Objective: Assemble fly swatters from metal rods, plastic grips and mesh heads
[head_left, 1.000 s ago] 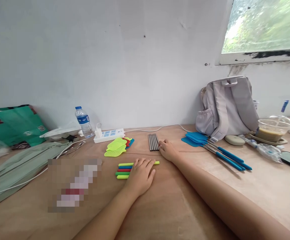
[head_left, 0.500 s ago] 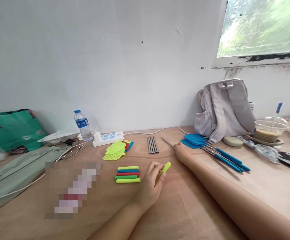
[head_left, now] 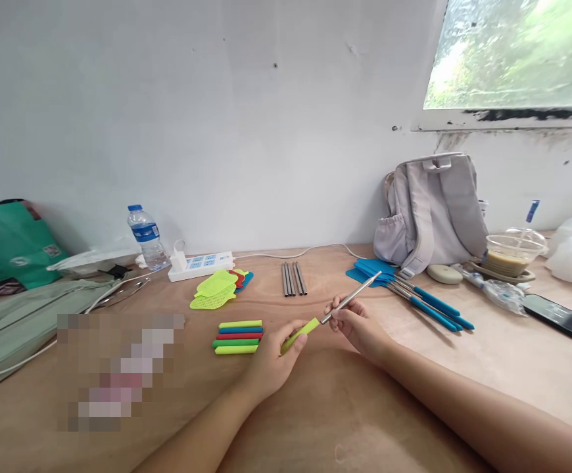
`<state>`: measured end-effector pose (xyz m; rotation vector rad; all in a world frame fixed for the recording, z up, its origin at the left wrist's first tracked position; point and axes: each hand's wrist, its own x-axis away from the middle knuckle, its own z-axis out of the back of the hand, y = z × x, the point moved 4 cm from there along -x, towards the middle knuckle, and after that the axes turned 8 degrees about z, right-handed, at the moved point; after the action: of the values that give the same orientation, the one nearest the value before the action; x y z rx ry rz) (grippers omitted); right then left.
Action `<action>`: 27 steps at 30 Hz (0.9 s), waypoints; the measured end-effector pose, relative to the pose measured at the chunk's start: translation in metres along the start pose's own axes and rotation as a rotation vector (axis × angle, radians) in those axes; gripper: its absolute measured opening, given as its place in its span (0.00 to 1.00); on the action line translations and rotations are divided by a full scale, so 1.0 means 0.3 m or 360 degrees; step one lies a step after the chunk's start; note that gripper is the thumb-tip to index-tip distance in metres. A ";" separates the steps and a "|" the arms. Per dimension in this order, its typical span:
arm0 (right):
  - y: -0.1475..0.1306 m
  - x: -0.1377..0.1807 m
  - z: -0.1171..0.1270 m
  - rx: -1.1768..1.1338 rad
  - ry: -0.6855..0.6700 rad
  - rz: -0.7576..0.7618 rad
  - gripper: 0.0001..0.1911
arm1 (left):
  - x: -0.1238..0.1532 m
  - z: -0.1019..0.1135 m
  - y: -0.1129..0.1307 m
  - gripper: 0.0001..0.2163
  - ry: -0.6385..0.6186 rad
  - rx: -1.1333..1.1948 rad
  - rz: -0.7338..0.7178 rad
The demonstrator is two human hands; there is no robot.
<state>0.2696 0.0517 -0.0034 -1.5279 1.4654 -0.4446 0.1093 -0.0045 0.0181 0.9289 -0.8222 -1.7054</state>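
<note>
My left hand [head_left: 279, 358] is closed around a yellow-green plastic handle [head_left: 310, 326], which points up to the right. Pinched in my right hand [head_left: 357, 325] is a slim metal tube [head_left: 362, 288], tilted, its lower end close to the handle's end; I cannot tell whether they touch. Left of my left hand lies a row of coloured handles [head_left: 239, 336] in yellow-green, blue, red and green. Several more metal tubes [head_left: 287, 279] lie beyond my hands. Perforated fly swatter heads [head_left: 215, 289] are piled at the left. Blue fly swatters [head_left: 429, 303] with metal shafts lie to the right.
Along the wall stand a water bottle [head_left: 148, 240], a white power strip [head_left: 202, 265] with its cable, and a grey backpack [head_left: 429, 210]. At the right are a drink cup [head_left: 510, 256] and a phone [head_left: 565, 323]. A green bag [head_left: 14, 246] sits far left.
My right hand has lifted the metal tube off the table and brought it left towards the handle. My left hand has tilted the handle and shifted slightly left. The view has turned a little.
</note>
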 end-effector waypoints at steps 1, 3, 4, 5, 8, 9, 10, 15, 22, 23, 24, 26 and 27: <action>-0.004 0.005 -0.014 -0.0047 -0.0006 -0.0031 0.08 | 0.000 -0.002 0.004 0.13 -0.0031 0.0002 0.0003; -0.010 0.008 -0.026 -0.0099 0.0001 -0.0073 0.06 | 0.001 -0.004 0.009 0.14 -0.0056 -0.0009 0.0010; -0.010 0.007 -0.025 -0.0110 0.0005 -0.0093 0.06 | 0.002 -0.003 0.010 0.14 -0.0054 -0.0021 0.0008; -0.010 0.005 -0.023 -0.0115 0.0002 -0.0114 0.06 | 0.002 -0.002 0.010 0.14 -0.0047 -0.0035 0.0005; -0.013 -0.001 -0.016 -0.0098 -0.0046 -0.0160 0.10 | 0.001 0.004 0.005 0.14 -0.0022 -0.0081 -0.0017; -0.017 -0.002 -0.014 -0.0079 -0.0067 -0.0170 0.13 | 0.000 0.007 0.002 0.14 -0.0012 -0.0093 -0.0023; -0.023 -0.002 -0.013 -0.0058 -0.0085 -0.0177 0.16 | 0.000 0.010 0.000 0.14 0.0000 -0.0101 -0.0028; -0.038 0.010 -0.025 0.0057 -0.0258 -0.0320 0.31 | 0.004 0.021 -0.003 0.13 0.0025 -0.0116 -0.0036; -0.008 0.059 -0.080 0.0073 -0.0127 -0.0114 0.09 | 0.034 -0.007 0.033 0.09 0.0076 -0.0079 -0.0076; 0.002 0.072 -0.092 0.0046 -0.0108 -0.0124 0.09 | 0.038 -0.014 0.040 0.08 0.0092 -0.0061 -0.0089; 0.010 0.085 -0.104 0.0019 -0.0089 -0.0130 0.09 | 0.041 -0.022 0.045 0.08 0.0104 -0.0040 -0.0088; 0.019 0.106 -0.124 -0.0026 -0.0056 -0.0108 0.09 | 0.048 -0.034 0.051 0.06 0.0119 0.0001 -0.0057; 0.020 0.113 -0.132 -0.0047 -0.0040 -0.0082 0.09 | 0.050 -0.039 0.052 0.06 0.0121 0.0018 -0.0039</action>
<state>0.2424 0.0071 -0.0002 -1.5920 1.4213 -0.4344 0.1230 -0.0246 0.0229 1.0087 -0.7735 -1.6773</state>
